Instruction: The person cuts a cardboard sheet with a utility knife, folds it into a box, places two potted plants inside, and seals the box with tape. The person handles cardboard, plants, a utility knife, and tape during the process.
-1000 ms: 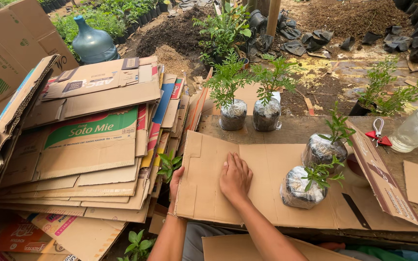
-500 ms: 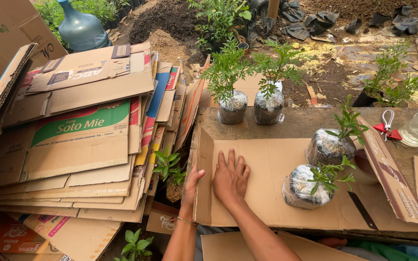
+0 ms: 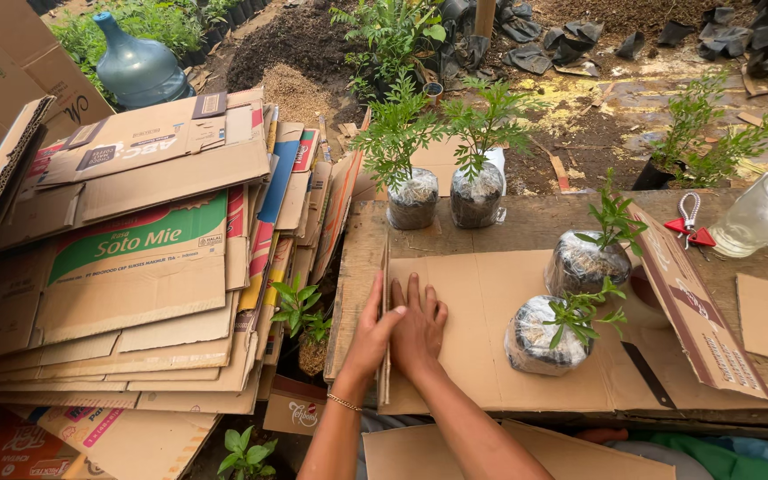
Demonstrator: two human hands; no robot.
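Two hands on the cardboard sheet [image 3: 491,329] now, left hand [image 3: 368,342] newly up folding its edge flap upright, right hand [image 3: 418,324] pressing flat, open-palmed, on the surface [image 3: 535,233] beside bagged seedlings [image 3: 544,333].

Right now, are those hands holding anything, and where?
The left hand folds up the cardboard sheet's left flap; the right hand presses flat beside the fold.

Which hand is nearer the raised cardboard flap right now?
Left. The left hand presses against the outside of the raised flap; the right hand lies flat on the cardboard sheet just inside it.
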